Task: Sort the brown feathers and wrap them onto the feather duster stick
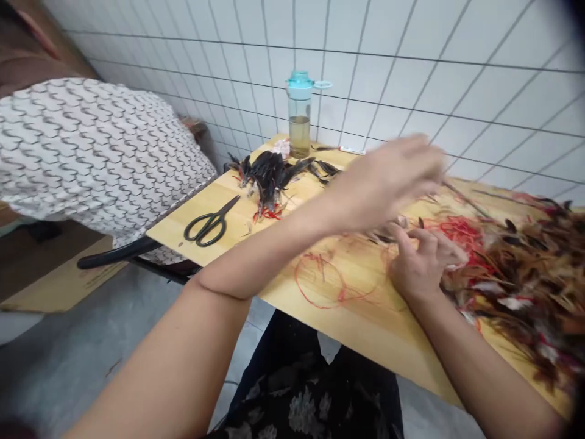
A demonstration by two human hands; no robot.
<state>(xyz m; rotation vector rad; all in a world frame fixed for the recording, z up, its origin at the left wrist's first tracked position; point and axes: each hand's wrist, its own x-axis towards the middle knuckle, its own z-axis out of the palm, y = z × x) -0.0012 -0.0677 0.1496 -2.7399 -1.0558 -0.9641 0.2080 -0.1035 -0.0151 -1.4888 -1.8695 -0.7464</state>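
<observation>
My left hand (388, 177) hovers above the wooden table (365, 317), smeared by motion, so its fingers do not show clearly. Beneath and to the right of it, my right hand (423, 256) rests on the table with fingers curled at the edge of a big heap of brown and reddish feathers (525, 274), pinching something small I cannot make out. Red thread (461, 235) lies tangled in the heap by my right hand. A loose loop of red thread (320, 280) lies on the bare wood in front of my hands.
Black scissors (210, 224) lie near the table's left edge. A bundle of dark feathers (272, 174) lies beyond them. A clear bottle with a teal lid (299, 116) stands by the tiled wall. Another person in a patterned shirt (91, 152) sits at left.
</observation>
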